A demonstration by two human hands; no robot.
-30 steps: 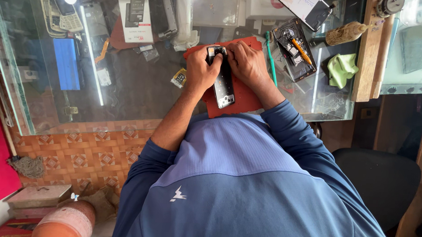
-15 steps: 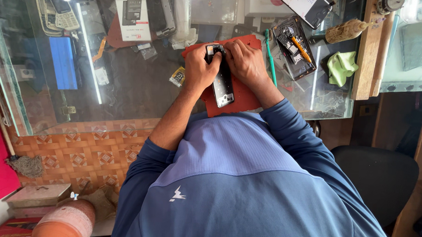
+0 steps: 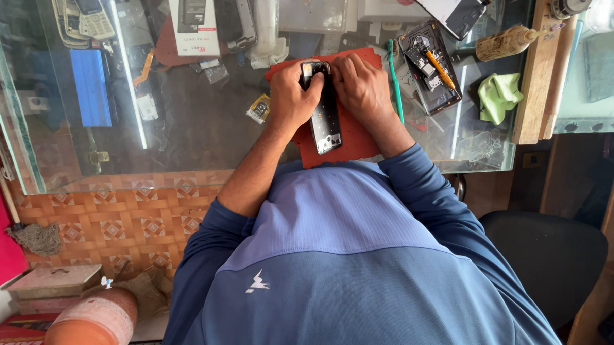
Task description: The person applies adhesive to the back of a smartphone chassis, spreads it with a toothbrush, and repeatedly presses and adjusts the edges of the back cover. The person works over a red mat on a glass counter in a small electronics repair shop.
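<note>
An opened black phone (image 3: 326,119) lies lengthwise on a red work mat (image 3: 349,143) on the glass counter. My left hand (image 3: 292,97) grips the phone's far left corner, fingers curled over its top end. My right hand (image 3: 361,86) presses down on the far right side of the phone, fingers bent over it. The phone's near end sticks out uncovered toward my chest.
A teal tool (image 3: 394,77) lies right of the mat. Beyond it sit another opened phone with an orange part (image 3: 433,71), a green cloth (image 3: 498,96) and a brown bottle (image 3: 507,42). Old phones (image 3: 81,15) and a white box (image 3: 192,15) lie under the glass (image 3: 186,127). A black chair (image 3: 549,256) stands right.
Both hands stay on the phone's far end with only small finger shifts. The view has drifted slightly; the phone has not moved on the mat.
</note>
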